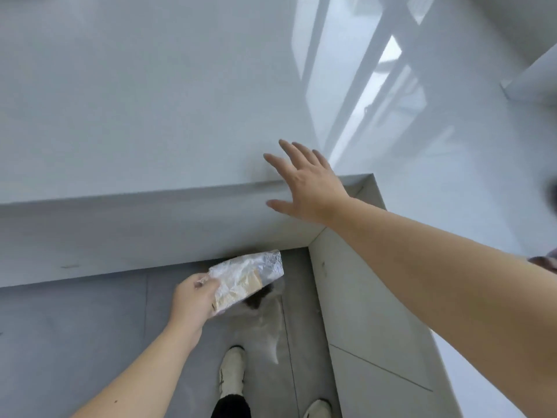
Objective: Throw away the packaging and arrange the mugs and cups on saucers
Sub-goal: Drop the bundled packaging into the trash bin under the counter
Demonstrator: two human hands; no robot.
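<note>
My left hand [193,300] grips a crumpled piece of clear plastic packaging [250,279] with brown paper inside, holding it low over the grey floor. Just under the packaging lies something translucent with a dark opening [259,309], blurred, perhaps a bag-lined bin. My right hand [307,182] is spread flat with fingers apart over the front edge of the white glossy counter [150,116], near its corner. No mugs, cups or saucers are in view.
The counter's front face [120,233] and side panel [361,312] form a corner in front of me. My two feet in light shoes [230,372] stand on grey floor tiles. White glossy floor [452,176] lies to the right.
</note>
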